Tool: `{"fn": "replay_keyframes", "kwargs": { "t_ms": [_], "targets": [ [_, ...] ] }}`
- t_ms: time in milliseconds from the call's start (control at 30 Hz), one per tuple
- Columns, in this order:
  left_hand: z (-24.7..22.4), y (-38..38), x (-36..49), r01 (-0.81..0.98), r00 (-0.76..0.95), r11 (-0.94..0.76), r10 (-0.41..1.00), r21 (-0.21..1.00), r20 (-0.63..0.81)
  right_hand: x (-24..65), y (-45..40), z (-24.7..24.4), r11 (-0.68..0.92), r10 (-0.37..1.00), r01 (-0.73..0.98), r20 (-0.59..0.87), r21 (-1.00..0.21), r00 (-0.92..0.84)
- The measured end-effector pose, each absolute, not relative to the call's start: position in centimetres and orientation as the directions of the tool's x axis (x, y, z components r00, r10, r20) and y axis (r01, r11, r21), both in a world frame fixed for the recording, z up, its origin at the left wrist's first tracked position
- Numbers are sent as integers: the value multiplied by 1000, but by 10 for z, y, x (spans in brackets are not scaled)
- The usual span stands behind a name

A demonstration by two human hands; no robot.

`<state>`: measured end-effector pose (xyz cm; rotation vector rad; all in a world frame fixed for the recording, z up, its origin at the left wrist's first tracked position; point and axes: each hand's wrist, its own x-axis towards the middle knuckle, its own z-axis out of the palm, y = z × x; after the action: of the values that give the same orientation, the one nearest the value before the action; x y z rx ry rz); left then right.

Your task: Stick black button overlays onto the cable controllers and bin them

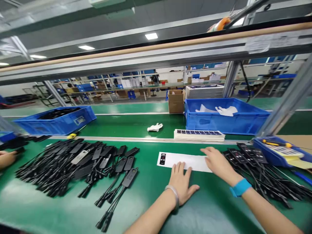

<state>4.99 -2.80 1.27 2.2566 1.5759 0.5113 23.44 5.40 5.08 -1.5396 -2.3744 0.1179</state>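
Note:
A white label strip (181, 160) lies on the green work surface with one black sticker (162, 159) at its left end. My left hand (181, 183) is open, fingers spread, its fingertips at the strip's lower edge. My right hand (218, 164) rests at the strip's right end, which it partly hides; its fingers reach left and are apart. To the left lie many black cabled devices (130, 177) with plain faces. Beside my right hand is a pile of similar black devices (239, 156) whose faces carry stickers.
Behind the strip sits a stack of sticker sheets (199, 135). A white glove (155, 127) lies further back. Blue bins stand at right (224, 125) and left (57, 125). A small blue tray (270, 156) holds a screwdriver (276, 143). Another person's hand (7, 159) shows at far left.

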Motion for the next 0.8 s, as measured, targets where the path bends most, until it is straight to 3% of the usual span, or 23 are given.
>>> {"fn": "replay_keyframes", "kwargs": {
  "t_ms": [100, 300, 467, 800],
  "targets": [
    [15, -32, 54, 820, 310, -317, 946, 477, 97, 168, 65, 46, 567, 817, 750, 119, -339, -564],
    [10, -33, 50, 732, 393, -440, 896, 521, 206, 83, 69, 35, 520, 842, 777, 58, -354, -537],
    [8, -32, 51, 713, 409, -455, 888, 534, 210, 76, 63, 35, 487, 858, 794, 29, -364, -512],
    [10, -33, 53, 679, 378, -431, 899, 594, 221, 88, 63, 24, 450, 854, 629, 100, -634, -511]
  ]
}}
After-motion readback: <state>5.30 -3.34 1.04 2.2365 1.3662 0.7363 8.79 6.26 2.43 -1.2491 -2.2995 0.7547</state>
